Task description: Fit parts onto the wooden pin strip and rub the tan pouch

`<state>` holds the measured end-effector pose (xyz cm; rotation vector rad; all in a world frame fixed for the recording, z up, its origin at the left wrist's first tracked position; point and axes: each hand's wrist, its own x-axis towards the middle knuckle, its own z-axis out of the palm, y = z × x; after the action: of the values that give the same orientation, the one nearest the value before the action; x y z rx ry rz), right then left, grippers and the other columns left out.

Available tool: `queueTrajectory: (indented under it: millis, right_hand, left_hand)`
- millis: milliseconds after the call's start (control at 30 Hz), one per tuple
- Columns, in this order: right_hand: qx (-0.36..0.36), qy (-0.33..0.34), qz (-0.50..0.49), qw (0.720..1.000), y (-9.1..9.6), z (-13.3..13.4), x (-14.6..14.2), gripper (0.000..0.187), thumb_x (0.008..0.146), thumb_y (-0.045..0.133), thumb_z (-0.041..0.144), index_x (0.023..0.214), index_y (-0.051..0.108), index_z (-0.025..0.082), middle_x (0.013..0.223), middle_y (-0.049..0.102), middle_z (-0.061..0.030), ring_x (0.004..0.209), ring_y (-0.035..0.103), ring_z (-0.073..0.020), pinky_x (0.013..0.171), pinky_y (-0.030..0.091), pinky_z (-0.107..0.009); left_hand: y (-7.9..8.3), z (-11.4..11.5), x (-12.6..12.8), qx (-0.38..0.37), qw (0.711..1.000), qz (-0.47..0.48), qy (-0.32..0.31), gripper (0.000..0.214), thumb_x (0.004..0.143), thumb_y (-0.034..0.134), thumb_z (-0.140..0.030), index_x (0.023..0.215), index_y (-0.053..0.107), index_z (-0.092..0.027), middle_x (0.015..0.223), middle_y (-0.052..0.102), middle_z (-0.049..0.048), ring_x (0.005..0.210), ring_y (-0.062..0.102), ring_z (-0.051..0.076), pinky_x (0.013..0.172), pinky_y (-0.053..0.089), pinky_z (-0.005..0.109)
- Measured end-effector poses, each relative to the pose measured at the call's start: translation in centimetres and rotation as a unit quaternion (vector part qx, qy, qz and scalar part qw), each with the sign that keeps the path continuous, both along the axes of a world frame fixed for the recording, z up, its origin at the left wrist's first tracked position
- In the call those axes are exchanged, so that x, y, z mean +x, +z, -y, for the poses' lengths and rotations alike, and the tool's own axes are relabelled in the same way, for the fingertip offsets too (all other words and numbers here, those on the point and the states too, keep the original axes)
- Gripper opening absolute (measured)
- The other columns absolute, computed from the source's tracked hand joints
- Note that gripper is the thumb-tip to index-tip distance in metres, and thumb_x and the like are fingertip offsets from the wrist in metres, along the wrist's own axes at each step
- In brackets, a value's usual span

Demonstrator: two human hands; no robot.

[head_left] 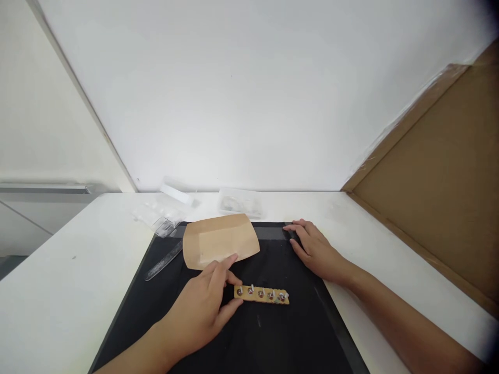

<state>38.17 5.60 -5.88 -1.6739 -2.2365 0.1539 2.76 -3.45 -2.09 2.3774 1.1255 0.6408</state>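
My left hand point(206, 298) grips the left end of a narrow tan strip point(255, 294) between thumb and fingers, its index finger stretched out past the strip. Several shiny, reddish-silver round pieces sit in a row along the strip, with small white bits beside them; their exact kind is too small to make out. The strip lies on a black mat point(268, 337). Just beyond my left hand is a brown paper tray point(220, 236), with the index fingertip at its near edge. At the mat's far right corner, my right hand point(314, 252) rests with its fingers apart, holding nothing.
A long dark-edged flat strip point(166, 261) lies at the mat's left, near a small clear case point(163, 227). Behind are crumpled clear plastic point(154, 210) and a translucent box point(240, 202). A white wall point(234, 104) closes the back; a cardboard panel point(440, 182) stands right.
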Motion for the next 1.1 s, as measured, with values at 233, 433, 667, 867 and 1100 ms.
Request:
queueTrajectory:
  millis: [233, 433, 667, 867, 1100]
  right_hand:
    - [-0.016, 0.002, 0.002, 1.000, 0.6, 0.2, 0.0, 0.045, 0.103, 0.036, 0.048, 0.138, 0.055, 0.027, 0.149, 0.050, -0.0141, 0.148, 0.040, -0.0342, 0.123, 0.035, -0.058]
    - [-0.027, 0.004, -0.001, 1.000, 1.2, 0.3, -0.1, 0.045, 0.104, 0.036, 0.050, 0.139, 0.054, 0.027, 0.149, 0.050, -0.0140, 0.147, 0.041, -0.0334, 0.122, 0.036, -0.056]
    - [-0.026, 0.018, -0.012, 0.999, 1.5, 0.3, 0.0, 0.045, 0.104, 0.037, 0.052, 0.138, 0.055, 0.028, 0.147, 0.052, -0.0138, 0.144, 0.044, -0.0335, 0.122, 0.038, -0.055]
    - [-0.043, 0.015, -0.013, 0.999, 1.9, 0.3, 0.1, 0.048, 0.104, 0.037, 0.055, 0.139, 0.055, 0.029, 0.149, 0.051, -0.0137, 0.146, 0.043, -0.0332, 0.121, 0.039, -0.053]
    - [-0.049, 0.033, -0.019, 0.998, 2.2, 0.2, 0.6, 0.049, 0.103, 0.039, 0.059, 0.138, 0.056, 0.030, 0.145, 0.054, -0.0127, 0.142, 0.047, -0.0321, 0.120, 0.040, -0.052]
  left_hand:
    - [0.8, -0.2, -0.1, 0.015, 0.999, -0.027, -0.009, 0.071, 0.096, 0.063, -0.022, 0.154, 0.023, -0.027, 0.120, 0.070, 0.0074, 0.114, 0.064, 0.028, 0.096, 0.059, 0.048]
    - [1.6, -0.2, -0.4, 0.052, 0.996, -0.049, -0.051, 0.066, 0.094, 0.063, -0.018, 0.151, 0.031, -0.022, 0.115, 0.072, 0.0069, 0.110, 0.060, 0.028, 0.096, 0.057, 0.047]
    - [2.3, -1.0, -1.6, 0.073, 0.989, -0.076, -0.104, 0.058, 0.093, 0.064, -0.020, 0.147, 0.041, -0.020, 0.115, 0.070, 0.0101, 0.113, 0.057, 0.031, 0.097, 0.050, 0.048]
    - [3.2, -0.8, -1.7, 0.071, 0.986, -0.096, -0.114, 0.066, 0.087, 0.072, -0.032, 0.145, 0.043, -0.021, 0.116, 0.070, 0.0098, 0.119, 0.054, 0.034, 0.101, 0.039, 0.052]
    - [3.6, -1.1, -2.2, 0.130, 0.984, -0.104, -0.065, 0.048, 0.093, 0.066, -0.047, 0.133, 0.054, -0.023, 0.126, 0.066, 0.0112, 0.121, 0.051, 0.035, 0.092, 0.036, 0.046]
